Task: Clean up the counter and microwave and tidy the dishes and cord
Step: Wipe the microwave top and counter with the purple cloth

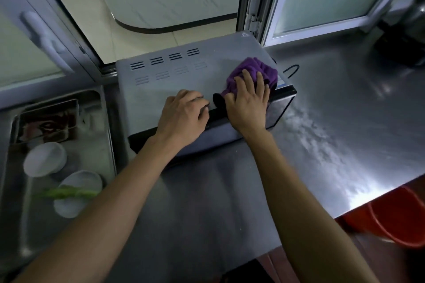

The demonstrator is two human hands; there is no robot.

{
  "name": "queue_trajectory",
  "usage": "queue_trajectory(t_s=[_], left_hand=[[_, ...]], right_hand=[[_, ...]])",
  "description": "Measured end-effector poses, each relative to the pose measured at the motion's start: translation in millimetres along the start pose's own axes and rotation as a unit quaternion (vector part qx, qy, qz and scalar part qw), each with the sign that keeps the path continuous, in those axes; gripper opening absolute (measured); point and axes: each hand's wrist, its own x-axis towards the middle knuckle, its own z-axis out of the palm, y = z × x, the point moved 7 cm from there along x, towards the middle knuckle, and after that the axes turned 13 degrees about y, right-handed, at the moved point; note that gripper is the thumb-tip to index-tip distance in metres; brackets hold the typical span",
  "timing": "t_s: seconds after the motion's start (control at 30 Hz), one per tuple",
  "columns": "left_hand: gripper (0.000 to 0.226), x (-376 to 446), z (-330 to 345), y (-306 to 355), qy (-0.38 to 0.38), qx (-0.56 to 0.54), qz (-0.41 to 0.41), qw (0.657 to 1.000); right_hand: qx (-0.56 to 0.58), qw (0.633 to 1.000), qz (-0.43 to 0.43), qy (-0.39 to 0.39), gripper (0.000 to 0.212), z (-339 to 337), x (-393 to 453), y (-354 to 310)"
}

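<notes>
We are wiping the top of the microwave [184, 76], which is sitting on the steel counter [333, 122] with its long axis running left to right in front of us. Our right hand [249, 99] is lying flat with fingers spread, pressing the purple cloth [255, 70] onto the microwave's right front corner. Our left hand [184, 117] is resting at the middle of the microwave's front edge with fingers curled over it; it seems to be steadying the box, though we cannot tell whether it is truly gripping.

The unwiped stretch of the lid, with its vent slots [165, 58], is lying left of and behind the cloth, so we are judging that the next stroke should run leftward along the long axis. The left hand is nearer that side but carries no cloth.

The cord [292, 69] is looping just behind the microwave's right end. The bowls [46, 158] are waiting in the sink [108, 145] to the microwave's left.
</notes>
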Motion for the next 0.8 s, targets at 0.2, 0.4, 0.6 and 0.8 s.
queue_trajectory(t_s=[0.2,0.4,0.6,0.8], left_hand=[[0.036,-38,-16,-29,-0.036,-0.029,0.052,0.998],[0.039,-45,-24,-39,-0.054,-0.052,0.088,0.993],[0.034,-37,-23,-42,-0.050,-0.055,0.072,0.995],[0.034,-22,-14,-29,-0.064,-0.048,0.086,0.993]], right_hand=[[0.060,0.985,0.121,0.105,0.056,-6,-57,-29],[0.168,0.955,0.211,0.123,0.064,9,-88,-49],[0.276,0.902,0.300,0.141,0.068,34,-115,-54],[0.313,0.876,0.336,0.149,0.067,42,-107,-24]])
